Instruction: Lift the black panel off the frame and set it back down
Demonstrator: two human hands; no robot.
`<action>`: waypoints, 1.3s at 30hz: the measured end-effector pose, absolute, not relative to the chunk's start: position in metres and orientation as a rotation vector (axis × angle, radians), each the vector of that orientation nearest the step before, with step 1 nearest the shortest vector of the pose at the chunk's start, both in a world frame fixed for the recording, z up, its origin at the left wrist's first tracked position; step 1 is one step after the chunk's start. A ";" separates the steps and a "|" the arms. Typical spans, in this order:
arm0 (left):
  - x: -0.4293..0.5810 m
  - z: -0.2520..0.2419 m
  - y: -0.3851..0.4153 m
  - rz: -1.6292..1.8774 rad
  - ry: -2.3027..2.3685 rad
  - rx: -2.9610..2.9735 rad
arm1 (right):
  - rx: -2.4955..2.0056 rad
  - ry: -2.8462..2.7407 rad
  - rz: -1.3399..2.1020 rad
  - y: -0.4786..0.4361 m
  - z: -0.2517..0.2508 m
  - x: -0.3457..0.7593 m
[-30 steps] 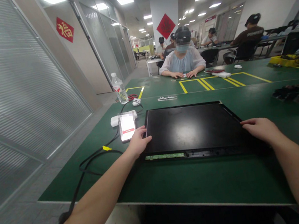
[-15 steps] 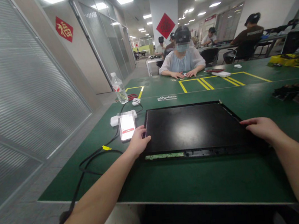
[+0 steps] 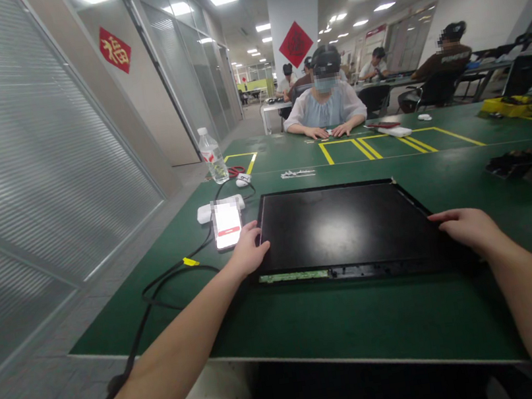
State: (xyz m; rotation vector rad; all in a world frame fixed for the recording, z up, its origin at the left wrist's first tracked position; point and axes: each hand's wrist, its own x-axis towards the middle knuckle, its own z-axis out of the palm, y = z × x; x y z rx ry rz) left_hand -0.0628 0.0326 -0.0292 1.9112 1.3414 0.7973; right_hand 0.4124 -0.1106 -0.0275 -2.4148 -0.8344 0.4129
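A flat black display panel [image 3: 345, 227] lies on the green table [image 3: 344, 321] in front of me, with a thin green circuit strip along its near edge. My left hand [image 3: 248, 252] grips the panel's near left corner, fingers curled over the edge. At the near right edge, my right hand [image 3: 467, 228] holds the panel's side with its fingers wrapped down around it. The panel rests flat on the table.
A lit phone [image 3: 227, 225] and a white charger [image 3: 205, 213] lie just left of the panel, with a black cable [image 3: 168, 282] running off the table. A water bottle [image 3: 212, 157] stands farther back. A person [image 3: 327, 107] sits opposite; dark parts [image 3: 531, 166] lie at right.
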 end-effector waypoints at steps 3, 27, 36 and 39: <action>-0.062 -0.029 0.034 0.790 1.369 1.928 | -2.399 -0.842 0.413 -0.111 -0.029 0.414; -0.061 -0.013 0.007 0.247 1.116 2.527 | -2.498 -1.011 0.313 -0.110 -0.028 0.417; -0.064 -0.013 0.011 0.324 1.296 2.439 | -2.449 -1.009 0.301 -0.110 -0.023 0.413; -0.067 -0.018 0.016 0.311 1.414 2.412 | -2.403 -1.002 0.308 -0.111 -0.025 0.414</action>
